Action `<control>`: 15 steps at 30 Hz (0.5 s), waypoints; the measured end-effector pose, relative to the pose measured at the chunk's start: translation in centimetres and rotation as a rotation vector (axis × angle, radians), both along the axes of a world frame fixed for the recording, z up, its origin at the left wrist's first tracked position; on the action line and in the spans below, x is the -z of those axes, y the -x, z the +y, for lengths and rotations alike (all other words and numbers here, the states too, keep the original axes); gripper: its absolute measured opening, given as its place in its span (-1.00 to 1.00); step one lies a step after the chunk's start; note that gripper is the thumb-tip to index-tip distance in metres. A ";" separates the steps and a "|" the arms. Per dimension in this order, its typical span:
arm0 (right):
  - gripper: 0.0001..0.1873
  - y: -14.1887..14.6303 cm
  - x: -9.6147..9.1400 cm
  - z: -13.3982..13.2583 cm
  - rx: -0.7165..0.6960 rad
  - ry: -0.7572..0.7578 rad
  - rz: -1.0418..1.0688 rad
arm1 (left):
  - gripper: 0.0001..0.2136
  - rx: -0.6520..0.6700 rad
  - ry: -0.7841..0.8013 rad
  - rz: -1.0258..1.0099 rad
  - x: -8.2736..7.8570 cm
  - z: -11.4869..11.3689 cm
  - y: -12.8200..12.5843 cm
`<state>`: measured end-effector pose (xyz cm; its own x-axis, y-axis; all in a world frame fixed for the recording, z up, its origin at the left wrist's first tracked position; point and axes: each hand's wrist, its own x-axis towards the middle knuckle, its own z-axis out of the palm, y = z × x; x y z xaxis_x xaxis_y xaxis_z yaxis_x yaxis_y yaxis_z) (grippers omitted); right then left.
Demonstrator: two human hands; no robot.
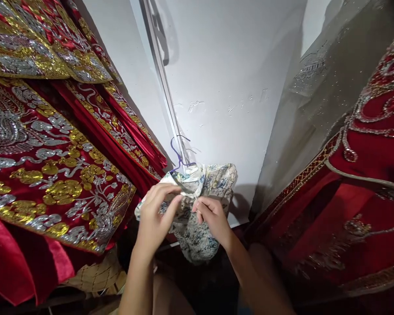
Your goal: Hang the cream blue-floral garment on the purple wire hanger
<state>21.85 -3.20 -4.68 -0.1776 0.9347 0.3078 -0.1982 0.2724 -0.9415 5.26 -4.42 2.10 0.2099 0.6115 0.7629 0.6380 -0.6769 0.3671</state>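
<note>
The white wall (230,74) is brightly lit from the front, shadows are cast behind the hanger (180,155), and edges are bent by wide-angle distortion.

There are two bare hands, a left hand (154,216) and a right hand (213,218), one cream-and-blue floral cloth garment (197,236), one purple wire hanger (177,155) and at least four red gold-and-silver embroidered garments (52,175).

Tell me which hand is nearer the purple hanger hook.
Left. The left hand pinches the floral garment just below the hook; the right hand grips it lower, to the right.
</note>
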 end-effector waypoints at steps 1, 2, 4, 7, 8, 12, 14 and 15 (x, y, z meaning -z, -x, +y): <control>-0.65 0.0 -0.7 -0.1 -0.002 -0.016 0.008 | -0.89 0.036 0.038 0.048 0.0 0.3 -0.1; -0.65 0.0 -1.4 -0.1 -0.004 -0.033 0.012 | -0.88 0.058 0.066 0.074 0.2 0.6 -0.3; -0.66 0.6 -2.2 0.3 0.007 -0.056 0.013 | -0.89 0.066 0.069 0.066 0.7 1.1 -1.0; -0.70 1.8 -1.5 1.5 0.078 -0.019 -0.015 | -0.90 0.009 -0.032 -0.023 0.8 1.2 -1.8; -0.70 2.1 -0.7 1.9 0.091 0.009 -0.042 | -0.91 -0.019 -0.076 -0.073 0.6 1.1 -1.8; -0.65 2.2 3.7 2.1 0.024 0.093 -0.076 | -0.87 -0.268 -0.211 -0.494 0.5 1.2 1.8; -0.65 1.8 5.7 1.2 -0.021 0.131 -0.045 | -0.82 -0.405 -0.170 -0.795 1.7 1.8 5.1; -0.66 1.6 6.4 0.6 -0.042 0.151 -0.033 | -0.80 -0.433 -0.100 -0.956 2.7 2.2 6.9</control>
<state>20.22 -2.59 -11.07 -0.2253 0.9615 0.1572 -0.1744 0.1190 -0.9775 -1.60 -2.23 -0.62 -0.7269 0.4158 0.5465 0.3068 -0.5153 0.8002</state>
